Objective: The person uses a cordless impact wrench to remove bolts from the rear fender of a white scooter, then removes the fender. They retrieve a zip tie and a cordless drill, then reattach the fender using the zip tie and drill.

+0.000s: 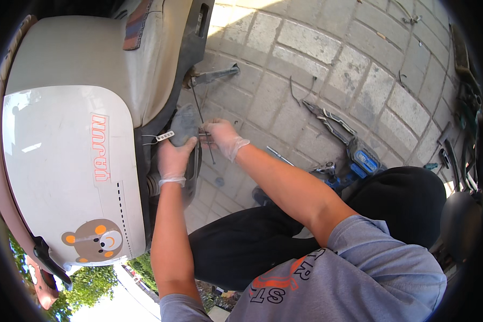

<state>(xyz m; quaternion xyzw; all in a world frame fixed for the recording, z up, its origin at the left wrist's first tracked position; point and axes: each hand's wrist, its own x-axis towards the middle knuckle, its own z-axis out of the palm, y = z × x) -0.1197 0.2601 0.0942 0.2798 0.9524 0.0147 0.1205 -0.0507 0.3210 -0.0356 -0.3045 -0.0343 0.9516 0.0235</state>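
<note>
My gloved left hand [172,158] grips a dusty grey part [182,126] at the white scooter's [59,134] side, thumb bent over its edge. A small white perforated piece [165,136] with thin wires sits by those fingers. Just right of it, my gloved right hand [220,137] has its fingers curled beside a thin dark rod [202,112] hanging down from near a metal arm [214,73]; what they hold is too small to make out.
On the brick paving [311,48] at right lie a blue-and-black cordless tool [359,158], a long dark jawed tool [330,121], a ratchet [327,167], a metal bar [279,155] and several dark pieces at the far right. My bent knee [397,198] is near the tools.
</note>
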